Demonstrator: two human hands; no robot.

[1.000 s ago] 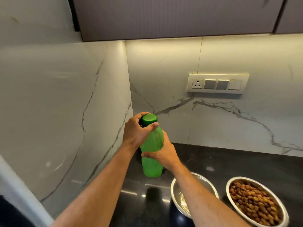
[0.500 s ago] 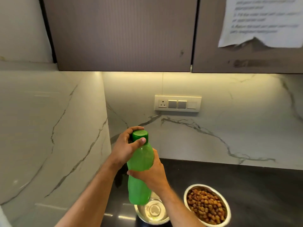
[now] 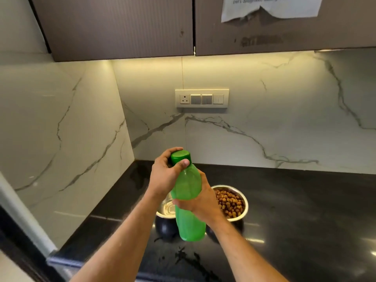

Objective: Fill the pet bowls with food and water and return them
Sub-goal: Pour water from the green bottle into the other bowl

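I hold a green plastic bottle [image 3: 188, 202] upright above the black counter. My right hand [image 3: 203, 200] wraps around its middle. My left hand [image 3: 165, 175] grips its green cap [image 3: 180, 156] from the left, thumb across the front. Behind the bottle stand two steel bowls. The left bowl [image 3: 165, 208] holds clear liquid and is partly hidden by the bottle and my left wrist. The right bowl [image 3: 232, 202] is full of brown kibble.
The black counter [image 3: 295, 210] runs to the right and meets marble walls at the back and left. Water drops [image 3: 189, 257] lie near its front edge. A switch panel [image 3: 202, 98] sits on the back wall below brown cabinets [image 3: 122, 27] with a taped paper note [image 3: 270, 7].
The view has pulled back and tilted down, showing more counter. Both hands stay on the bottle and cap, now lower and nearer the bowls in frame.
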